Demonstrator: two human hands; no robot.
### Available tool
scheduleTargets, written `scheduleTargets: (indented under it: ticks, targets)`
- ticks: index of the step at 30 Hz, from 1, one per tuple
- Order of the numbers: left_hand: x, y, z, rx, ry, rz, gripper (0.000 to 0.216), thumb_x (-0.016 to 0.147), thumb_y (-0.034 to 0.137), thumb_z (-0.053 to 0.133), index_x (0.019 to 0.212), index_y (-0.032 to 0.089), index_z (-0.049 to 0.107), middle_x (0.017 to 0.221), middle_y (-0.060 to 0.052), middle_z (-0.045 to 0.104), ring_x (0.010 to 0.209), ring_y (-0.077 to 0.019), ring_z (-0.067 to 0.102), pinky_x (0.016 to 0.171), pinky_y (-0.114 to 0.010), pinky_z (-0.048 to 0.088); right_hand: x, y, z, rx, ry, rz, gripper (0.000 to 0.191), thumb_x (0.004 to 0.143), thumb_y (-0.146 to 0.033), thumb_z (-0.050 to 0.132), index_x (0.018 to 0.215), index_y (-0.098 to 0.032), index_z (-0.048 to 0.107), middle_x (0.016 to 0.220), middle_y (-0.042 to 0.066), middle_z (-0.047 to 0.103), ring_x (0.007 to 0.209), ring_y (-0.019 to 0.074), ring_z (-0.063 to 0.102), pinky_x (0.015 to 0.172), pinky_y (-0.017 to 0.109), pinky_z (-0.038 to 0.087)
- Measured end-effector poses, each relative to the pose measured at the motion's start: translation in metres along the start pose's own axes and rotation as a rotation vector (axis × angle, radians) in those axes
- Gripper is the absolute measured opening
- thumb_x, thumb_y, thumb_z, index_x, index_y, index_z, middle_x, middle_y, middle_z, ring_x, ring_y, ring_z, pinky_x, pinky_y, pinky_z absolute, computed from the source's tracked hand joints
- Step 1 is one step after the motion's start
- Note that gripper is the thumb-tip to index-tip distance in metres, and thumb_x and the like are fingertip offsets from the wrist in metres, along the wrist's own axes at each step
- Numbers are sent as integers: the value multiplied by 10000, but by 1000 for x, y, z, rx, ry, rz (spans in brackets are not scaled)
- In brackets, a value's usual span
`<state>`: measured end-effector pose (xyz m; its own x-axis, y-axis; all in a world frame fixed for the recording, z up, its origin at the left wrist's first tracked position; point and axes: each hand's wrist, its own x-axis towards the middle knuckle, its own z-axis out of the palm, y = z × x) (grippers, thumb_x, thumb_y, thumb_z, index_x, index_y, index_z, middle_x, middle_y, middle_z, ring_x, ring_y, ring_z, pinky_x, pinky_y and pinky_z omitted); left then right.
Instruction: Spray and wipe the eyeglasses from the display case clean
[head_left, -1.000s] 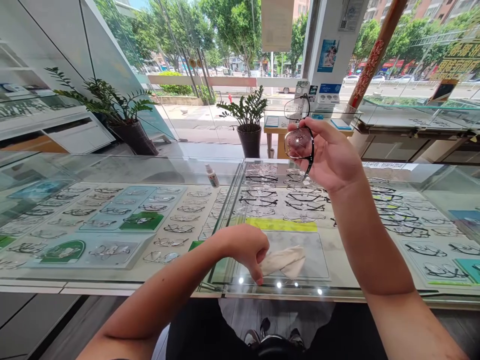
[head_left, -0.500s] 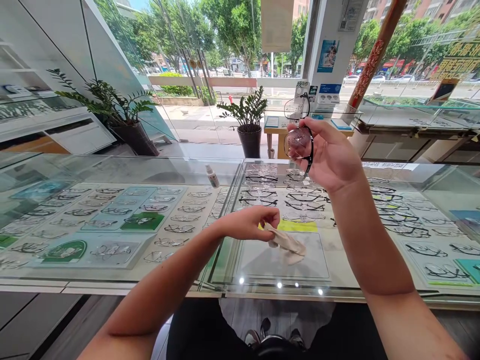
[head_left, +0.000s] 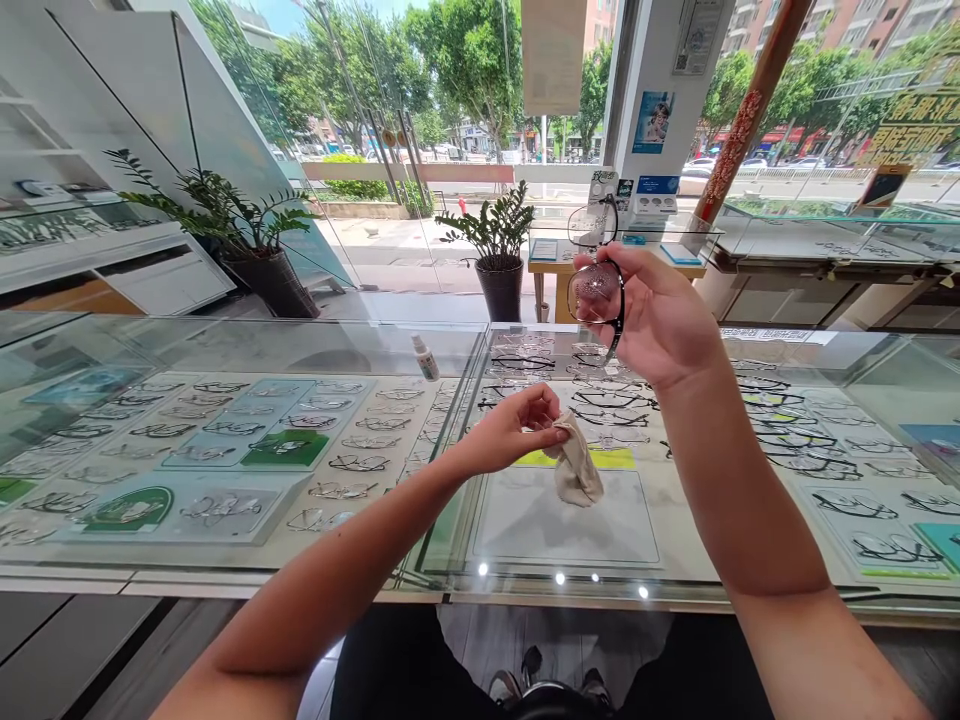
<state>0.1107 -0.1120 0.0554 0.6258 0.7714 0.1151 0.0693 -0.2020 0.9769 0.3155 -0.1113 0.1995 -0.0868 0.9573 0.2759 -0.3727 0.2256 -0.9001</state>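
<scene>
A pair of glasses point(head_left: 619, 292) with a dark frame is raised upright in my right hand point(head_left: 664, 315), whose fingers close around its middle. Droplets speckle the lower lens, and one lens stands above the fingers. My left hand point(head_left: 517, 428) pinches a beige cleaning cloth point(head_left: 579, 470) by one corner. The cloth hangs down above the glass counter, apart from the glasses. Both hands are closed on what they hold.
The glass display counter point(head_left: 562, 530) holds rows of eyeglasses point(head_left: 360, 462) beneath its top. A small white spray bottle point(head_left: 424, 358) stands on it, left of centre. Potted plants point(head_left: 499, 285) are on the floor beyond, before the shop window.
My left hand has risen a little and moved slightly right with the cloth, which now hangs more steeply. My right hand keeps the glasses raised in nearly the same place.
</scene>
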Motion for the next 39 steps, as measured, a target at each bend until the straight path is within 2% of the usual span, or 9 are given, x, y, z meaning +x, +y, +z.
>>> scheduleTargets:
  ticks: [5,11,13,16,20,23,27,32,39]
  targets:
    - [-6,7,1,401,-11,130,309,1032,452,665,1260,247,637,1181,-64,685,985,-173,624,880,-309,507,5,5,-5,33,-45,-18,179,833,-443,803,863,-301,699,1073,7,786,1047,223,729,754,360,600]
    - [-6,10,1,597,-120,175,313,1054,342,627,1356,269,667,1097,-50,691,973,-191,627,886,-324,482,13,14,-14,-19,-97,-95,210,864,-483,775,888,-285,709,1091,26,776,1013,218,720,752,372,581]
    - [-5,9,2,647,-147,171,297,1059,323,610,1343,266,674,1056,-47,671,966,-196,624,871,-323,473,13,15,-14,-42,-95,-105,226,872,-505,768,889,-288,710,1087,24,777,1015,216,717,744,366,576]
    - [-5,8,3,688,-132,185,176,1053,315,605,1160,226,715,1070,-60,639,962,-196,614,857,-321,467,12,14,-14,-39,-81,-98,220,872,-499,768,886,-286,713,1089,20,781,999,208,714,725,353,569]
    - [-6,9,4,615,-35,258,183,1031,376,648,1033,200,694,1165,-92,625,1065,-218,616,931,-336,486,11,12,-13,-26,-101,-81,205,875,-473,772,877,-279,704,1110,23,776,992,207,713,735,360,571]
    - [-7,13,3,501,13,265,193,1034,385,648,999,198,677,1078,-71,694,1024,-208,628,935,-332,477,9,10,-11,23,-91,-63,155,884,-419,763,876,-275,705,1098,22,777,956,197,711,727,353,567]
    - [-9,16,3,327,101,208,253,1016,424,676,931,188,648,907,-23,666,878,-164,586,844,-291,460,6,8,-8,92,-75,-30,110,880,-361,766,875,-270,704,1060,17,782,929,191,707,718,344,556]
    - [-5,12,1,29,165,146,351,957,508,744,946,184,609,852,2,595,731,-121,519,656,-242,412,4,6,-7,110,-76,-19,255,796,-418,866,881,-258,687,1039,19,775,935,197,704,714,336,546]
    - [-4,16,-7,187,126,77,309,916,475,783,958,171,752,925,-57,712,875,-184,619,754,-283,464,3,6,-7,138,-102,-6,247,782,-395,869,892,-255,698,1024,14,759,900,179,692,713,328,543]
